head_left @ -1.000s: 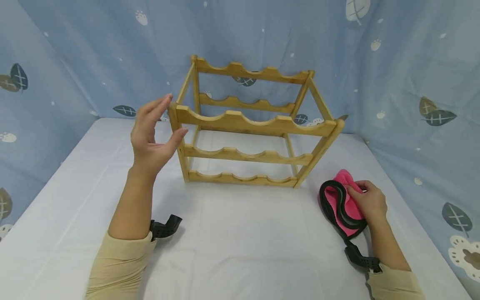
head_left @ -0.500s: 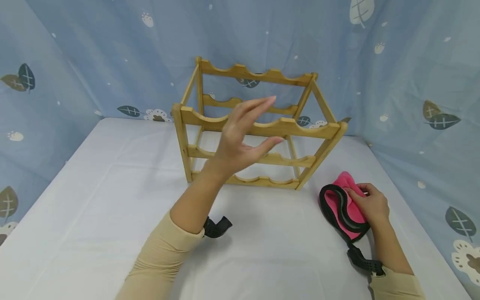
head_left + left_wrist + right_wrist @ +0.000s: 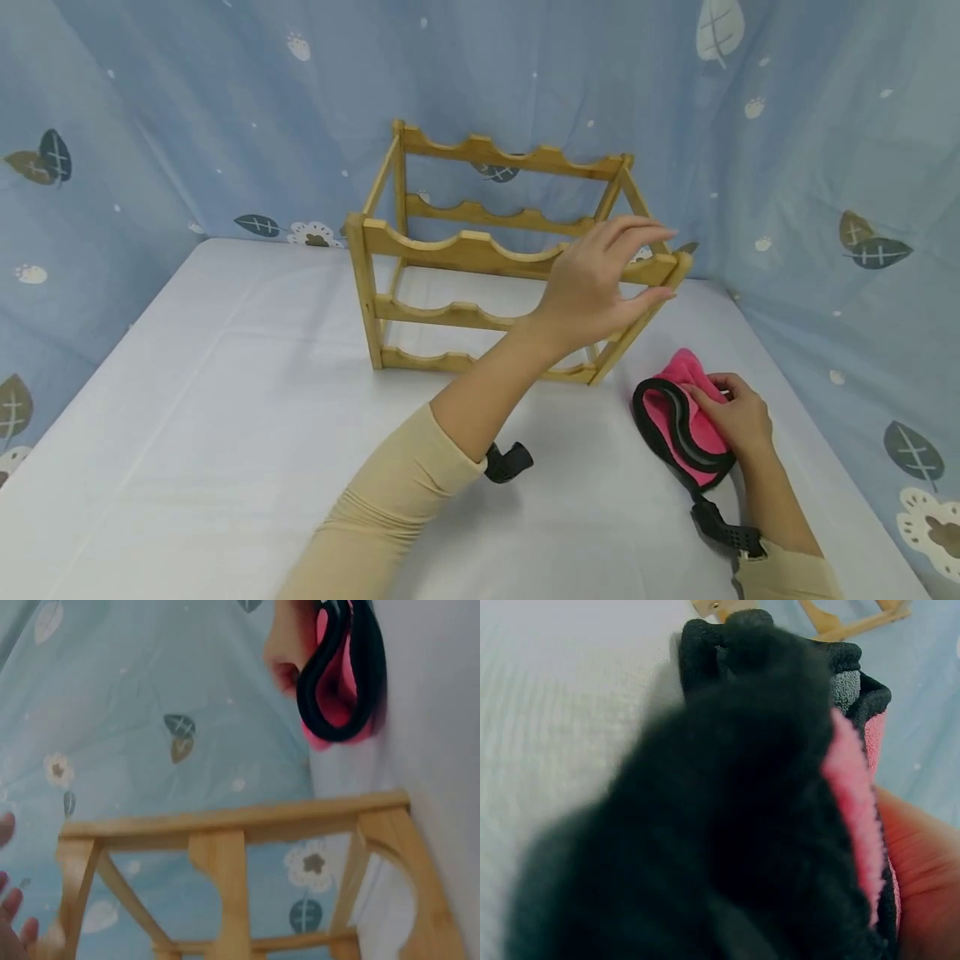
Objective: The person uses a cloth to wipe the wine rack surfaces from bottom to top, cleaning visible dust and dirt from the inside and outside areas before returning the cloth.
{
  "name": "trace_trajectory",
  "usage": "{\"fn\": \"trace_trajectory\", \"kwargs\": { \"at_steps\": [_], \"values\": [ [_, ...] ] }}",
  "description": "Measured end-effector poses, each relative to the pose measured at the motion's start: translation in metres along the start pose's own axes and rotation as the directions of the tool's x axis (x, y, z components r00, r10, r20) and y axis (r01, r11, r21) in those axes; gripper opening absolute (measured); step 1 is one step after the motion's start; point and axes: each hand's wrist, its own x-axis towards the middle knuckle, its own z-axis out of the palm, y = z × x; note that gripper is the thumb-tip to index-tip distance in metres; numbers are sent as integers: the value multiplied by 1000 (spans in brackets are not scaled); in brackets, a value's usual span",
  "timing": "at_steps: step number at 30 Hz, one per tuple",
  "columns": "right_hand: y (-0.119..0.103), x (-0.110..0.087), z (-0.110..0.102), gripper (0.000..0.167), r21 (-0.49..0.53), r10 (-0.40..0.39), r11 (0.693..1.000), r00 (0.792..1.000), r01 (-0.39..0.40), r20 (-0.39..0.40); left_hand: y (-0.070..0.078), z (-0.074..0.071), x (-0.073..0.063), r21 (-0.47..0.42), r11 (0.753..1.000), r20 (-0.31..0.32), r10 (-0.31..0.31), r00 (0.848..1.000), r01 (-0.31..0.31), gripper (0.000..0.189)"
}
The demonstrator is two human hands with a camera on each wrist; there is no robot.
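Observation:
A pale wooden rack with scalloped rails stands at the back middle of the table. My left hand is at its front right upper corner, thumb and fingers spread apart with nothing between them. In the left wrist view, some left fingertips show at the left edge beside the rack. My right hand pinches a folded pink cloth with wide black edging, low at the table's right side. The right wrist view is mostly filled by the blurred black edging, with the right hand gripping behind the pink part.
White cloth covers the table. Blue curtains with leaf and paw prints close off the back and sides, near the rack's rear. Black wrist mounts stick out from each forearm.
My left hand has swept from the rack's left front corner across its front to the right corner, still spread. The right hand keeps its hold on the pink cloth, nearly in place.

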Motion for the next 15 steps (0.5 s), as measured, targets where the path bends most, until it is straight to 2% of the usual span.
{"fn": "trace_trajectory", "kwargs": {
  "at_steps": [2,3,4,6,7,8,9,11,13,15],
  "values": [
    [1,-2,1,59,6,3,1000,1000,-3,1,8,8,5,121,990,43,-75,996,70,50],
    [1,-3,2,59,9,4,1000,1000,-4,1,12,12,7,184,977,72,-119,990,104,52],
    [1,-2,2,59,12,3,1000,1000,-3,-1,17,17,10,254,958,99,-165,981,136,54],
    [1,-2,3,59,16,6,1000,1000,-6,-2,25,26,14,382,906,159,-258,953,181,57],
    [1,-2,4,59,17,10,1000,1000,-10,-1,28,30,15,425,886,182,-282,942,183,57],
    [1,-2,4,59,17,15,1000,1000,-15,-1,30,35,15,455,873,192,-289,938,176,55],
    [1,-2,4,59,18,21,1000,1000,-21,-2,30,39,14,477,864,193,-281,940,161,53],
    [1,-3,4,59,21,26,999,1000,-26,-9,29,46,11,503,855,176,-243,954,125,48],
    [1,-3,3,59,20,29,999,1000,-28,-12,26,50,7,501,861,132,-178,975,90,42],
    [2,-4,0,58,16,28,1000,999,-27,-16,24,53,4,483,872,103,-139,985,73,39]
  ]
}}
